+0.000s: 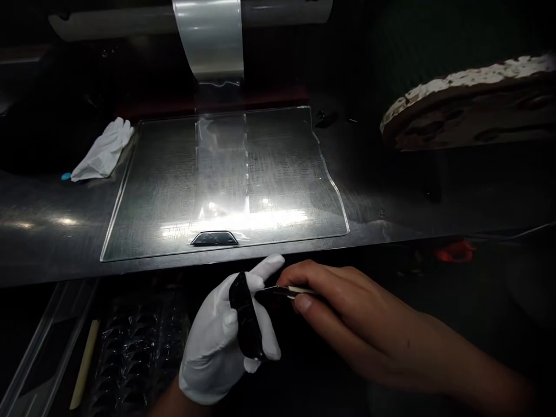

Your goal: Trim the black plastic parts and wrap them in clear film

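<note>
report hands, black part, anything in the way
Left hand, gloved, holding black part. Right hand, bare, gripping thin tool, tip toward part. In the way: left fingers close to tip; contact unclear.

The fabric glove (pixel 208 341) you wear: plain white
Your long, glossy piece (pixel 246 318): solid black
Your slim bladed tool (pixel 290 291): cream and black
Flat, clear sheet (pixel 165 162), centre: see-through, finely scratch-patterned
Small flat bit (pixel 66 176), left of frame: turquoise

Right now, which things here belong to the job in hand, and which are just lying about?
In the job:
- black piece, in the gloved left hand
- thin pointed tool, in the bare right hand

Probably just lying about:
- loose white glove
- small blue object
</note>
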Motion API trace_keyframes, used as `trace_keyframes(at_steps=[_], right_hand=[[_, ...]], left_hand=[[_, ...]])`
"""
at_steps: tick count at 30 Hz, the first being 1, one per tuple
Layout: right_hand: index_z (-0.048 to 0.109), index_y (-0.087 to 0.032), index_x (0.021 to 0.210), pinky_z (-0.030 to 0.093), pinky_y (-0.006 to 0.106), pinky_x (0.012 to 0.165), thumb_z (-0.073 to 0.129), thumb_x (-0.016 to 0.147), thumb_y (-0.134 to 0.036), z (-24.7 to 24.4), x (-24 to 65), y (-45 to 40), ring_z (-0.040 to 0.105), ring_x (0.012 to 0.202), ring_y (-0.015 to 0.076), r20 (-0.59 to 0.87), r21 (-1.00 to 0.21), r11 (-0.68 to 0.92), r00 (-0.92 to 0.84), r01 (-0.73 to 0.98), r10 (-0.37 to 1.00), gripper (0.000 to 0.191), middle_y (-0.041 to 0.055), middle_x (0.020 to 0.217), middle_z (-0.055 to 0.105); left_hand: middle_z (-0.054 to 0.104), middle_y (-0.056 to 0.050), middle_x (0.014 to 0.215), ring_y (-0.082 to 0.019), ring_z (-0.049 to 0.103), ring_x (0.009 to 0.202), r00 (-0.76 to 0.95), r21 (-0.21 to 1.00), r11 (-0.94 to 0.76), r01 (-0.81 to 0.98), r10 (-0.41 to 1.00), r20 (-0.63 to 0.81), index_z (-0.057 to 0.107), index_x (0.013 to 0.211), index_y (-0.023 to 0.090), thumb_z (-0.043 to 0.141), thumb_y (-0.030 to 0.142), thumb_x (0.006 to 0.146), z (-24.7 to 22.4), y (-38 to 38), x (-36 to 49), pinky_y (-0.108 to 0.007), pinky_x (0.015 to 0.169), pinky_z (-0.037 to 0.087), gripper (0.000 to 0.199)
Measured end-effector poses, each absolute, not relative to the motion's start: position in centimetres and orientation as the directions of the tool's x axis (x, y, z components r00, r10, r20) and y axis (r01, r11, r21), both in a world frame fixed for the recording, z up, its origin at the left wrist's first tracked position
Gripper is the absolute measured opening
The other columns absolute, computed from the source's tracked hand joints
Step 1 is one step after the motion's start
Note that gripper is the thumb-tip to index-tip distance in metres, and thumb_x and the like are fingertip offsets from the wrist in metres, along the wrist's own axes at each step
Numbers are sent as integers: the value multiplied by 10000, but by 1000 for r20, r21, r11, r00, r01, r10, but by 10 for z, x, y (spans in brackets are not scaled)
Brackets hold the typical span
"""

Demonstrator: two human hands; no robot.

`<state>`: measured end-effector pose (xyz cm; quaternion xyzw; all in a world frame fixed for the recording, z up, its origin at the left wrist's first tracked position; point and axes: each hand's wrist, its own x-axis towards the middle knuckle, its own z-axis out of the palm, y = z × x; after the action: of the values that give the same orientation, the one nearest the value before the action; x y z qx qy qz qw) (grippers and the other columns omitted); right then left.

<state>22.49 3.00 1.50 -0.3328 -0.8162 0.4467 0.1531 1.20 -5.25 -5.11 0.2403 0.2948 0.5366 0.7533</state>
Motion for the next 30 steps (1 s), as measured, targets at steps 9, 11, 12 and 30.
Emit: trace_keyframes(at_steps=[9,11,12,30], right_hand=[[676,-242,1089,464,257,645,463,1117,-273,5,214,26,629,691,125,-81,-810,414,-778,416,623,218,-24,848,685],[671,-245,1082,443,256,626,466,1115,-276,5,216,25,611,674,123,-81,-797,434,-785,421,614,210,-26,835,672],[665,-249,1086,435,257,621,468,1114,-277,5,218,25,606,672,122,-81,-791,443,-790,422,608,200,-28,836,670],[663,-259,1144,359,259,558,482,1104,-266,8,232,31,533,608,109,-104,-773,488,-840,405,533,185,-44,794,633]], left_hand=[[792,-91,988,-189,719,624,261,646,429,-631,902,-344,712,1241,249,774,552,850,-40,-49,16,-356,698,615,499],[761,-126,1190,-183,725,631,287,636,458,-621,888,-360,720,1216,241,769,569,851,-38,-47,17,-370,693,629,493],[739,-135,1252,-175,724,625,299,631,467,-619,883,-361,723,1206,240,766,566,855,-37,-47,16,-360,663,629,481],[683,-5,618,-125,652,499,352,620,445,-646,895,-275,708,1303,217,702,456,950,-44,-51,19,-197,531,533,426]])
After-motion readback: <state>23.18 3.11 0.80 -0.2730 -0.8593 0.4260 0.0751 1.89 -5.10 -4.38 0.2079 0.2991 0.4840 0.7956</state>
